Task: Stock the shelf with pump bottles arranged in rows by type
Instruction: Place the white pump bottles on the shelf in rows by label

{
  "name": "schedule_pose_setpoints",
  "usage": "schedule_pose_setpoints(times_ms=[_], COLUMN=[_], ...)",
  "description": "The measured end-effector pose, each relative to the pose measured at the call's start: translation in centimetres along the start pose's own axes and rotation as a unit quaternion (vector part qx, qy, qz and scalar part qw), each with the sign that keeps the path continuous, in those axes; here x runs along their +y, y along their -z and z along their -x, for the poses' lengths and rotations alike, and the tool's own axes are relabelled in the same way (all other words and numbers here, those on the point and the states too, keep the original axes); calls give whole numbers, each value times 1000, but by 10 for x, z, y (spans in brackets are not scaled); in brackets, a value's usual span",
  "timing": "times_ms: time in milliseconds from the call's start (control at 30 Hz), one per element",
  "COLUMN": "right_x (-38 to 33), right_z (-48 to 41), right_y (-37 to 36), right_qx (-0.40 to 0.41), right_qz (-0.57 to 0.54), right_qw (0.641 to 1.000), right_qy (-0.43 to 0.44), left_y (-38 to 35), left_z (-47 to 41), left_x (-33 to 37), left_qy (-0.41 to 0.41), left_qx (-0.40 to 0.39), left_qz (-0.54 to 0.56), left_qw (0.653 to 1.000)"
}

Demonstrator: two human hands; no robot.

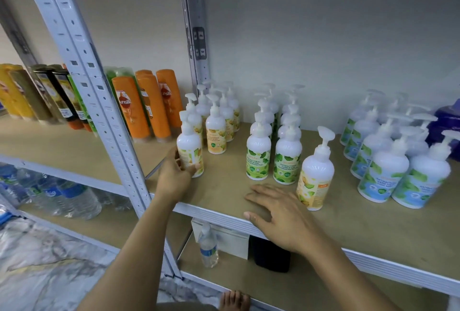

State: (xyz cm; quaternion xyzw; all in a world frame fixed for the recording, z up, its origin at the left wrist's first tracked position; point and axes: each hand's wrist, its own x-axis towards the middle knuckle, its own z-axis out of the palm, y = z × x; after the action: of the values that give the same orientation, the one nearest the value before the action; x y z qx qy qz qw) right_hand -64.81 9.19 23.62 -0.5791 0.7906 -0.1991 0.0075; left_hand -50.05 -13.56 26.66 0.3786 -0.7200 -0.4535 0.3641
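Sunsilk bottles [130, 111] beside; left grip [174, 178] holds yellow-label pump bottle [190, 145]

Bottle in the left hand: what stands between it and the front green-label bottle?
Nothing: the head view shows only bare shelf between the held bottle and the green-label bottle.

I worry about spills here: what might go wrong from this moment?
The left hand has a low grip on the yellow-label bottle; pushed, it may topple into the rows behind. The stray yellow bottle stands near the front of the shelf beside the open right hand; a careless sweep might knock it off. It also stands between the green-label bottles and the blue-label bottles, so it could be misfiled.
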Motion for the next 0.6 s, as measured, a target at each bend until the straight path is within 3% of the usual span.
schedule_pose_setpoints(times_ms=[467, 600], right_x=[0, -1], right_z=[-4, -3], right_y=[-3, 0], right_qx=[-9, -13], right_qz=[1, 8], right_qw=[1000, 1000], right_qy=[-8, -9], left_y=[8, -1], left_z=[-42, -40], left_x=[-12, -10], left_qy=[-4, -13], left_qx=[0, 71], left_qz=[-5, -22], left_qw=[1000, 997])
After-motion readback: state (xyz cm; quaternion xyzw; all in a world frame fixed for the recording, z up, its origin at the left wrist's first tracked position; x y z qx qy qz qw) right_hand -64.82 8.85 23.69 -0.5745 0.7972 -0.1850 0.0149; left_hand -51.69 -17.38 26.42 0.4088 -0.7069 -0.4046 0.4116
